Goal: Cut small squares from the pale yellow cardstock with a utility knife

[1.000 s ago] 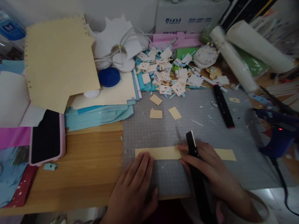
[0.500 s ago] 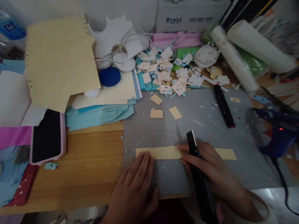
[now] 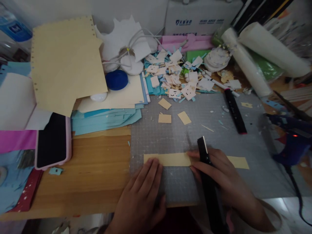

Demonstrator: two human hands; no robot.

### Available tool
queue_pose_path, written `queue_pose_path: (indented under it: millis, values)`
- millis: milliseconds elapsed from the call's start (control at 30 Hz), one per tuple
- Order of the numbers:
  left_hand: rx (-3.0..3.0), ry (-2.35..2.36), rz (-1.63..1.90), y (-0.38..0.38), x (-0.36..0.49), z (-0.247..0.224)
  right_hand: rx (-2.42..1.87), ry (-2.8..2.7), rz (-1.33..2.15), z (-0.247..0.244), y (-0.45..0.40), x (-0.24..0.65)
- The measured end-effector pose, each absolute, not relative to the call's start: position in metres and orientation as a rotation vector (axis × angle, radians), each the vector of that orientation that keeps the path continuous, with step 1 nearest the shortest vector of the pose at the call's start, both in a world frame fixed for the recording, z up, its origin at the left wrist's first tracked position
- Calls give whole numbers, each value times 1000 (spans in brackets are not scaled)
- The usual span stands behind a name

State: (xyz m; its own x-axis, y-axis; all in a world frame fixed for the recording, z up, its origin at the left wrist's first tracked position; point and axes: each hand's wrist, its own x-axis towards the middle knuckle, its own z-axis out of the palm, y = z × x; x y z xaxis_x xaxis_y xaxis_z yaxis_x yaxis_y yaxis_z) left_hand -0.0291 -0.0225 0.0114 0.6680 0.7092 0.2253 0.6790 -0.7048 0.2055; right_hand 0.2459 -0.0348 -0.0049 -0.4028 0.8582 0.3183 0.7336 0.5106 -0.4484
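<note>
my left hand (image 3: pixel 142 191) is flat, fingers straight, pressing the yellow strip (image 3: pixel 174 160) on the grey mat (image 3: pixel 151 139). my right hand (image 3: pixel 218 170) is closed around the black tool (image 3: pixel 209 183), fingertips at the strip. since before, only my view has shifted a little; both hands stay.

Head-high view, forward and down

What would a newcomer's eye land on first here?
Probably the jumbled heap of small pieces, some with drawn faces, behind the grey mat. Next, the red light on the dark blue tool at far right. Nearest, the right hand holds a long black tool over a cream paper strip.
</note>
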Motion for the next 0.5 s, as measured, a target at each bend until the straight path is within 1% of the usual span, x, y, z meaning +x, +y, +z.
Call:
queue_pose_path:
  millis: [500]
  values:
    - [2767,1127,409,-23,-29,10,-1294,-2271,325,-3,-36,250]
